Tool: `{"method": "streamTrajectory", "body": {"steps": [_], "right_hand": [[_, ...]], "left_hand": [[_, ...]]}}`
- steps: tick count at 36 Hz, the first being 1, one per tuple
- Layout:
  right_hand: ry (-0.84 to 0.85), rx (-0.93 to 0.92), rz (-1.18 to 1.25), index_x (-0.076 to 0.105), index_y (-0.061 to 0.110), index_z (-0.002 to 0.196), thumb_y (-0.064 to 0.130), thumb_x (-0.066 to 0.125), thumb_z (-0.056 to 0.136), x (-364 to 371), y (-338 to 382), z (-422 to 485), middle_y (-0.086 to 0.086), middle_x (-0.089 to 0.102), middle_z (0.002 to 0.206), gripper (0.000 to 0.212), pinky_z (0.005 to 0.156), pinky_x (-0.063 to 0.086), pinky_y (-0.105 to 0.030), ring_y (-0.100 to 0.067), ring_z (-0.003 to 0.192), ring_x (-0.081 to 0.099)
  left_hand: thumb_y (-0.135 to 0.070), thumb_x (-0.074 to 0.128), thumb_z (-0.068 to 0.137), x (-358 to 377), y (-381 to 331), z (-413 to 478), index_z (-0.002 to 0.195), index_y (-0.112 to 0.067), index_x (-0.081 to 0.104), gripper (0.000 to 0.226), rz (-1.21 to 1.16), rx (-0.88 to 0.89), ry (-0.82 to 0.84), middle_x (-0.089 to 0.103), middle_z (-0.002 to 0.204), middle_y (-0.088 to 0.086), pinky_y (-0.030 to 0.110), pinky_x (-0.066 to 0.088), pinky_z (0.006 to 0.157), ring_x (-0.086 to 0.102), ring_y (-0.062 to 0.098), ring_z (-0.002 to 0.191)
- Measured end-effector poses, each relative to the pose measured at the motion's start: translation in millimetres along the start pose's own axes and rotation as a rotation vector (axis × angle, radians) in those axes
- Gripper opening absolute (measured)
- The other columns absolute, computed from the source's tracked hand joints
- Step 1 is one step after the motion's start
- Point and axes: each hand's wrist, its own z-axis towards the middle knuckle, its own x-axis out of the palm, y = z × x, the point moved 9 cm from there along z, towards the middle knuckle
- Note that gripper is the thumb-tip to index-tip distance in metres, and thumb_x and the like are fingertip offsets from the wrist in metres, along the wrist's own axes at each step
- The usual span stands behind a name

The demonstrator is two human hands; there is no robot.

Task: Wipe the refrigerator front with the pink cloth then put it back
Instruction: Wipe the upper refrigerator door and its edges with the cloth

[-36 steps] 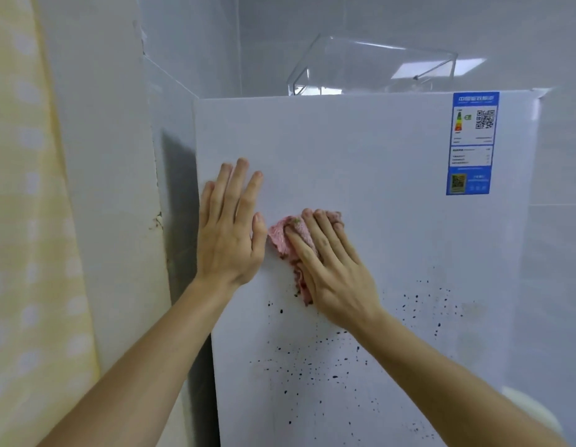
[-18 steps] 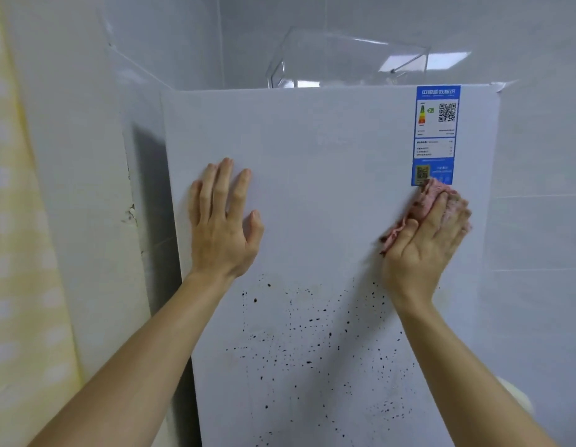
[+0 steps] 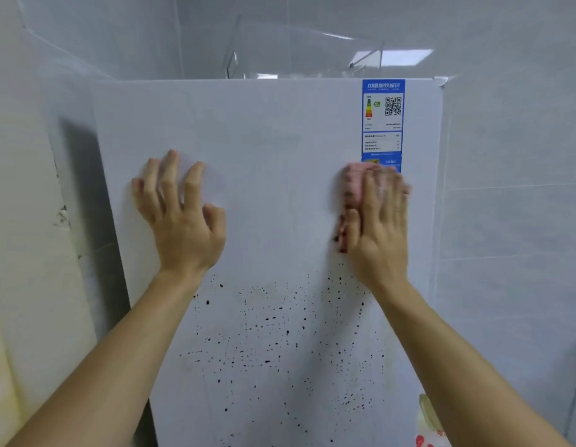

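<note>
The white refrigerator front [image 3: 273, 162] fills the middle of the head view, its lower half covered in small black specks [image 3: 273, 343]. My right hand [image 3: 378, 221] presses the pink cloth [image 3: 353, 185] flat against the door, just under the blue energy label [image 3: 382, 124]. Most of the cloth is hidden under my fingers; its left edge and top show. My left hand [image 3: 180, 211] rests on the door at the left, fingertips touching and fingers arched, holding nothing.
A clear plastic box [image 3: 299, 50] stands on top of the refrigerator. Grey tiled wall [image 3: 512, 188] lies to the right, a pale wall [image 3: 25, 221] to the left. A light object with red marks [image 3: 428, 427] shows at the lower right.
My right hand swept the cloth from the door's left-middle to the right side under the label, then shifted slightly left. My left hand's fingers have arched up from lying flat.
</note>
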Motion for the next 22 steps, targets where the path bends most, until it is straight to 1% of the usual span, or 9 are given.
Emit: {"method": "streamTrajectory", "body": {"steps": [2, 4, 6, 9, 13, 16, 19, 22], "right_hand": [[-0.001, 0.201, 0.010, 0.019, 0.002, 0.165, 0.033, 0.032, 0.111, -3.4, -34.8, -16.1, -0.021, 0.007, 0.173, 0.064, 0.132, 0.002, -0.051, -0.037, 0.162, 0.004], [0.023, 0.351, 0.032, 0.012, 0.006, 0.167, 0.036, 0.028, 0.110, -4.0, -55.1, -35.2, -0.020, 0.003, 0.174, 0.066, 0.132, -0.001, -0.050, -0.033, 0.162, -0.002], [0.027, 0.446, 0.057, 0.008, 0.010, 0.167, 0.037, 0.027, 0.110, -5.1, -60.7, -52.3, -0.018, -0.001, 0.175, 0.066, 0.132, -0.002, -0.050, -0.030, 0.162, -0.006], [0.001, 0.511, 0.086, 0.005, 0.014, 0.168, 0.036, 0.027, 0.110, -8.2, -59.2, -67.4, -0.018, -0.003, 0.175, 0.065, 0.132, -0.002, -0.052, -0.030, 0.162, -0.007], [-0.033, 0.483, 0.066, 0.010, 0.010, 0.167, 0.028, 0.029, 0.110, -7.5, -53.5, -63.8, -0.021, -0.001, 0.174, 0.063, 0.131, -0.001, -0.056, -0.033, 0.162, -0.005], [-0.087, 0.465, 0.061, 0.017, 0.005, 0.165, 0.023, 0.031, 0.108, -6.9, -42.6, -52.3, -0.026, 0.005, 0.172, 0.062, 0.130, 0.000, -0.059, -0.039, 0.161, 0.001], [-0.073, 0.381, 0.070, 0.015, 0.008, 0.166, 0.022, 0.033, 0.108, 0.8, -18.4, -34.3, -0.025, 0.006, 0.173, 0.062, 0.131, -0.001, -0.056, -0.039, 0.161, 0.001], [-0.055, 0.252, 0.071, 0.024, 0.009, 0.166, 0.024, 0.033, 0.109, 9.7, 16.4, -17.6, -0.024, 0.011, 0.172, 0.059, 0.132, 0.001, -0.054, -0.038, 0.161, 0.005]], "left_hand": [[-0.009, 0.055, 0.084, -1.0, 2.2, -2.3, 0.143, -0.011, 0.055, 0.059, -0.005, 0.007, 0.009, 0.042, 0.159, 0.019, 0.062, 0.014, 0.125, 0.032, 0.045, 0.150], [-0.011, 0.057, 0.086, -1.8, 3.4, -3.3, 0.145, -0.012, 0.054, 0.059, -0.009, 0.014, 0.014, 0.042, 0.161, 0.017, 0.061, 0.013, 0.126, 0.031, 0.044, 0.151], [-0.012, 0.057, 0.088, -2.0, 3.5, -3.7, 0.146, -0.013, 0.054, 0.059, -0.018, 0.018, 0.020, 0.041, 0.162, 0.016, 0.060, 0.013, 0.126, 0.031, 0.043, 0.152], [-0.013, 0.055, 0.091, -1.7, 4.4, -5.4, 0.149, -0.013, 0.052, 0.058, -0.030, 0.012, 0.038, 0.039, 0.164, 0.016, 0.060, 0.010, 0.127, 0.028, 0.043, 0.153], [-0.016, 0.053, 0.095, -0.6, 6.5, -6.2, 0.151, -0.014, 0.050, 0.057, -0.048, 0.020, 0.072, 0.034, 0.166, 0.015, 0.059, 0.007, 0.128, 0.023, 0.041, 0.155], [-0.018, 0.052, 0.096, 1.4, 7.7, -6.1, 0.153, -0.015, 0.048, 0.057, -0.054, 0.023, 0.099, 0.032, 0.167, 0.014, 0.061, 0.008, 0.128, 0.021, 0.040, 0.156], [-0.020, 0.050, 0.097, 1.3, 6.7, -5.6, 0.153, -0.015, 0.048, 0.056, -0.055, 0.020, 0.111, 0.032, 0.168, 0.013, 0.060, 0.007, 0.128, 0.021, 0.039, 0.157], [-0.021, 0.046, 0.098, 0.7, 6.4, -6.4, 0.154, -0.015, 0.047, 0.057, -0.051, 0.026, 0.127, 0.031, 0.169, 0.013, 0.060, 0.007, 0.128, 0.020, 0.039, 0.157]]}}
